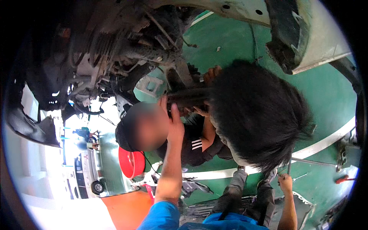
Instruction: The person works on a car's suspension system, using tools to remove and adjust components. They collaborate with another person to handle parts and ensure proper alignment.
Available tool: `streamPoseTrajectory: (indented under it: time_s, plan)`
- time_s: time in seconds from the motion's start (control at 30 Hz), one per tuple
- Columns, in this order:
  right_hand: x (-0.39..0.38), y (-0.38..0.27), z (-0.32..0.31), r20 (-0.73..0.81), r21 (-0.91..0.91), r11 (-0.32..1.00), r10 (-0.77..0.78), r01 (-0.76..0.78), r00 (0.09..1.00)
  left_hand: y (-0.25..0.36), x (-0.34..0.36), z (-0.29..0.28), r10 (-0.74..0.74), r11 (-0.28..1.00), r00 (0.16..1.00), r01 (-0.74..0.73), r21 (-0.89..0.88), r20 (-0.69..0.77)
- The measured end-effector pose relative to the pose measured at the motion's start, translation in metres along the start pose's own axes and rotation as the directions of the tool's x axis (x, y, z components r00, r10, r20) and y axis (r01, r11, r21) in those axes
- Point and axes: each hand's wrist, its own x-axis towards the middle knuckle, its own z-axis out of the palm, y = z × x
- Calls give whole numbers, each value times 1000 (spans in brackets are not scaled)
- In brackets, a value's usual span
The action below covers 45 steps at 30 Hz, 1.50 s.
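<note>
Above the floor, a dark, dirty metal suspension arm (189, 96) hangs beneath the raised vehicle (126, 42). My left hand (174, 122) reaches up to its left end, thumb and fingers around the edge; the far side of that grip is hidden. Low on the right, my right hand (285, 183) is closed in a fist, its contents unclear. A thin metal tool like a spanner (301, 176) shows beside the fist; I cannot tell whether it is held. A co-worker's hand (212, 74) is at the far side of the arm, and another hand (202, 111) touches its underside.
A dark-haired co-worker's head (260, 111) fills the middle right. Another person in a black shirt (191, 140) crouches close to my left forearm. A red basin (131, 163), a metal rod (314, 161) and a dark panel (299, 209) lie around on the green floor (326, 97).
</note>
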Motion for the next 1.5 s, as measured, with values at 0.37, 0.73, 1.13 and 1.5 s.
streamPoseTrajectory:
  time_s: [0.37,0.73,1.13,1.5]
  plan:
    - [-29,-150,38,374,-269,870,-300,412,878,-23,104,48,171,983,963,-153,-100,209]
    - [-29,-160,79,238,-330,902,-205,277,949,-198,139,77,-458,639,824,565,-521,333]
    - [-61,-371,88,321,178,517,-835,837,447,-189,176,137,-366,-283,477,761,-584,799]
    - [127,-650,131,-414,88,503,-767,860,491,-199,166,148,-82,664,755,528,-529,650]
